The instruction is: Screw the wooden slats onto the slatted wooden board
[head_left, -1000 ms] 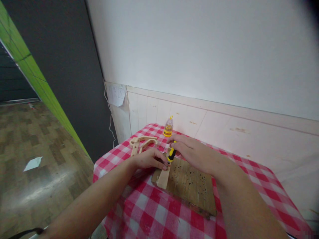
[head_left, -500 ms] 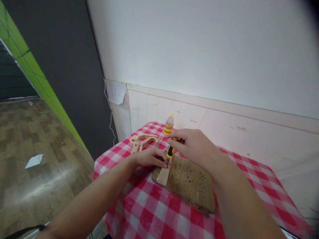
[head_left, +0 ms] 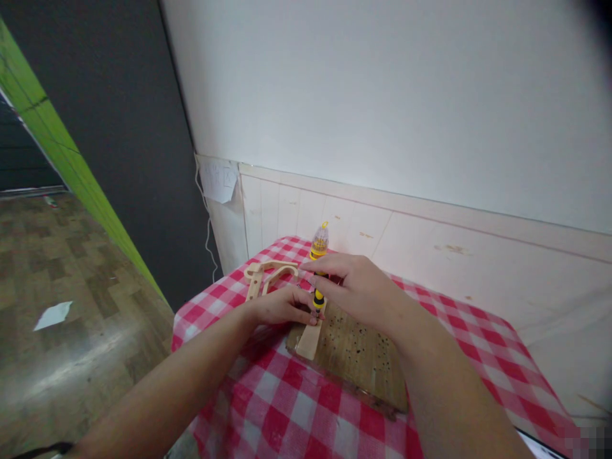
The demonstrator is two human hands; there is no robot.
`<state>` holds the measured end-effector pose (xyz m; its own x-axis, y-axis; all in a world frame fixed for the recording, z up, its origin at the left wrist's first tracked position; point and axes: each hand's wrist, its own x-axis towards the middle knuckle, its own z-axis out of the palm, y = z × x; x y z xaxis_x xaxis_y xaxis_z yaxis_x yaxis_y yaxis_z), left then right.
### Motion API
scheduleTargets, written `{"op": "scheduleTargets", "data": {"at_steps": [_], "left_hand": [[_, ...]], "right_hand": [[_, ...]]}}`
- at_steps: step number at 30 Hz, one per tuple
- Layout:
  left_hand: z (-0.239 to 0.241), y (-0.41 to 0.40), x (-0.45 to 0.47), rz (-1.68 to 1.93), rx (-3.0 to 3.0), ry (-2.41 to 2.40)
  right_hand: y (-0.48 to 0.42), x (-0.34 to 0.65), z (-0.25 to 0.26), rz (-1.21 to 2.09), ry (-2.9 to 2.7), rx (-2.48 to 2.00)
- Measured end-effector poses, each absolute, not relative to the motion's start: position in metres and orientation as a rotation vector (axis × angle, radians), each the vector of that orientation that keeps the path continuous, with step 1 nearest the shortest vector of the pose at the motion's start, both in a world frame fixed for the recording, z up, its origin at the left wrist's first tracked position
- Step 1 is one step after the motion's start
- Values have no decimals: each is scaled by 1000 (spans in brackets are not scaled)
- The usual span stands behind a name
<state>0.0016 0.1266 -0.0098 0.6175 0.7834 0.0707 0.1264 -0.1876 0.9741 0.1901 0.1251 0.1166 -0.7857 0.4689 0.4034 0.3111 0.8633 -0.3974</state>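
My right hand [head_left: 356, 287] grips the handle of a yellow and black screwdriver [head_left: 319, 297], which stands nearly upright. Its lower end meets a pale wooden strip [head_left: 308, 343] lying along the left side of a thick wooden board [head_left: 361, 357] dotted with small dark holes. Thumb and fingers of my left hand [head_left: 287, 306] are closed around the screwdriver's tip, against the strip. Whatever they pinch there is too small to make out. Left of the board lie curved pale wooden pieces [head_left: 280, 274], one with holes in it.
Behind my hands stands a clear bottle-shaped case [head_left: 319, 241] with a yellow base. A red and white checked cloth [head_left: 268, 389] covers the table, which is against a white panelled wall [head_left: 363, 236]. Paper [head_left: 53, 315] lies on the floor at left.
The screwdriver has gone from slightly tilted to more upright, and my right hand has shifted with it. My left hand keeps its place at the tip. The whole view has moved slightly.
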Motion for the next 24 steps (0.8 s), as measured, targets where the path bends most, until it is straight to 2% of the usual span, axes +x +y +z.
{"op": "scheduleTargets", "data": {"at_steps": [4,10,17,24], "left_hand": [[-10,126,1,704,1664,781],[-6,123,3,718,1655,820],[-13,126,3,717,1504,749],[-10,123,2,732,1495,748]], "right_hand": [[123,196,122,496,-2594,-582],[131,197,121,380,-2530,-888],[131,194,114,464,-2526,-610],[126,195,121,395,-2527,-792]]}}
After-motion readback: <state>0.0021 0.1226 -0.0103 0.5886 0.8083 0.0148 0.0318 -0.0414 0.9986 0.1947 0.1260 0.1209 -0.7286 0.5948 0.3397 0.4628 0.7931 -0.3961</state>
